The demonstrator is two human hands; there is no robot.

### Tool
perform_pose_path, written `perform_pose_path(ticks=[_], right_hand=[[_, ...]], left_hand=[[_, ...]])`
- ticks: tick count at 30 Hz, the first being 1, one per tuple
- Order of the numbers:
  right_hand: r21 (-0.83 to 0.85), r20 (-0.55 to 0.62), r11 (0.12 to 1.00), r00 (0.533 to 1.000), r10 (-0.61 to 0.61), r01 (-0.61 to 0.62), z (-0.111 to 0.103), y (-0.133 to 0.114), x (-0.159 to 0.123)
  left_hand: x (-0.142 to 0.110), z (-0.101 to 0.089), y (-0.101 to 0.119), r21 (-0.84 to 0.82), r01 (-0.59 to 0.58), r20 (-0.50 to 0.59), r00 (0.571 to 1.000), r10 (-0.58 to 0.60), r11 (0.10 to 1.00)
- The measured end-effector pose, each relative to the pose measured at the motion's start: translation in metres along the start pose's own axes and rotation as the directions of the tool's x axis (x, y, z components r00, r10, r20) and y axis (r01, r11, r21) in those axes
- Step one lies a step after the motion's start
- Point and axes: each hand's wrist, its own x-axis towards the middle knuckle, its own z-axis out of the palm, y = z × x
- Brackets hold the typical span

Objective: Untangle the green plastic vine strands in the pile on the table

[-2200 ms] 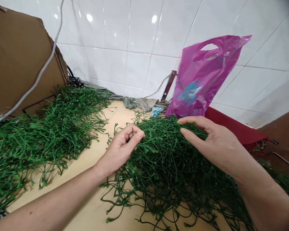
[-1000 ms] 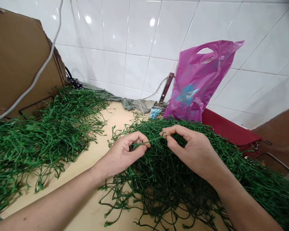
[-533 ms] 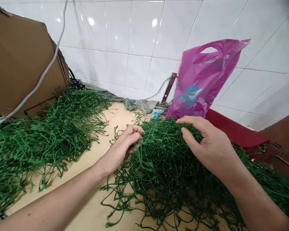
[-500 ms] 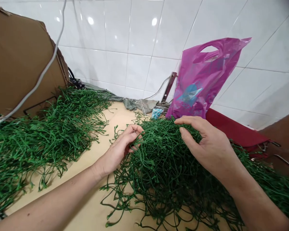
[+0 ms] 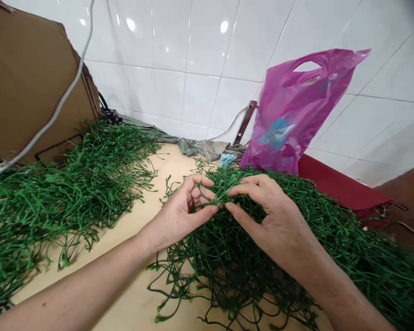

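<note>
A thick heap of green artificial plant stems (image 5: 241, 257), thin and curly with small knobbed tips, lies in front of me. Over its upper left part, my left hand (image 5: 189, 207) curls its thumb and fingers around a few of the stems (image 5: 221, 186). My right hand (image 5: 272, 216) faces it from the right, thumb and forefinger a small gap apart beside those same stems. Fingertips of both hands come close together there. Whether the right fingertips touch a stem is hard to make out.
Another heap of green stems (image 5: 89, 184) spreads on the left before a cardboard box (image 5: 27, 82), with a white cable (image 5: 64, 99) crossing it. A purple plastic bag (image 5: 296, 110) leans on the tiled wall (image 5: 165, 41). Nearby are a red bag (image 5: 341, 184) and a small blue-white packet (image 5: 227, 159).
My right hand has come left and down toward my left hand. My left hand has shifted slightly right, its thumb now stretched toward the stems. The view has tilted slightly.
</note>
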Motion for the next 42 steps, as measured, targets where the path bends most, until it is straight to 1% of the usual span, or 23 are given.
perform_pose_path(ticks=[3,6,9,11,14,18,19,21,23,25,29,31,34,36,38,42], right_hand=[[0.028,-0.022,0.998,0.998,0.061,-0.060,0.002,0.001,0.000],[0.107,0.047,0.987,0.992,0.116,-0.120,0.006,0.000,-0.001],[0.208,0.108,0.965,0.984,0.142,-0.162,0.010,-0.001,-0.001],[0.258,0.118,0.950,0.981,0.153,-0.179,0.010,-0.001,0.000],[0.250,0.105,0.942,0.974,0.203,-0.223,0.004,0.001,0.002],[0.207,0.147,0.932,0.951,0.272,-0.299,-0.004,0.006,0.003],[0.202,0.140,0.933,0.951,0.274,-0.299,-0.004,0.008,0.003],[0.179,0.070,0.947,0.963,0.259,-0.268,-0.003,0.010,0.003],[0.140,-0.023,0.968,0.977,0.211,-0.206,-0.001,0.011,0.002],[0.101,-0.074,0.986,0.988,0.138,-0.130,0.000,0.010,0.001],[0.006,-0.073,0.999,0.997,-0.031,0.032,0.006,0.002,0.000],[-0.027,-0.056,0.997,0.996,-0.073,0.071,0.011,-0.001,-0.001],[0.032,-0.019,0.999,0.999,-0.035,0.036,0.019,-0.001,-0.004],[0.092,0.006,0.996,1.000,0.007,-0.008,0.021,0.000,-0.005],[0.138,0.020,0.990,0.999,0.038,-0.040,0.020,0.001,-0.004],[0.233,0.040,0.967,0.994,0.099,-0.106,0.015,0.002,-0.002]], left_hand=[[-0.001,-0.001,-0.001,0.035,-0.021,-0.023,0.999,0.022,0.999],[0.000,-0.001,-0.001,0.026,-0.046,-0.050,0.998,0.047,0.999],[0.001,-0.002,0.000,-0.042,-0.010,-0.077,0.997,0.006,0.999],[0.002,-0.003,0.001,-0.074,0.010,-0.084,0.996,-0.017,0.997],[0.004,-0.004,0.000,-0.110,0.016,-0.073,0.997,-0.024,0.994],[0.006,-0.005,0.000,-0.097,0.000,-0.106,0.994,-0.010,0.995],[0.007,-0.005,-0.001,-0.093,-0.005,-0.118,0.993,-0.006,0.996],[0.007,-0.006,-0.001,-0.094,0.002,-0.133,0.991,-0.014,0.996],[0.007,-0.006,-0.001,-0.106,0.024,-0.147,0.988,-0.039,0.994],[0.007,-0.007,-0.001,-0.117,0.041,-0.159,0.986,-0.060,0.992],[0.006,-0.006,0.001,-0.136,0.060,-0.155,0.985,-0.081,0.989],[0.006,-0.006,0.002,-0.134,0.075,-0.151,0.984,-0.095,0.988],[0.006,-0.006,0.001,-0.119,0.086,-0.138,0.985,-0.102,0.989],[0.007,-0.006,0.001,-0.090,0.061,-0.134,0.988,-0.073,0.994],[0.006,-0.005,0.000,-0.032,0.017,-0.164,0.986,-0.022,0.999],[0.005,-0.002,0.000,0.072,-0.065,-0.245,0.966,0.080,0.995]])
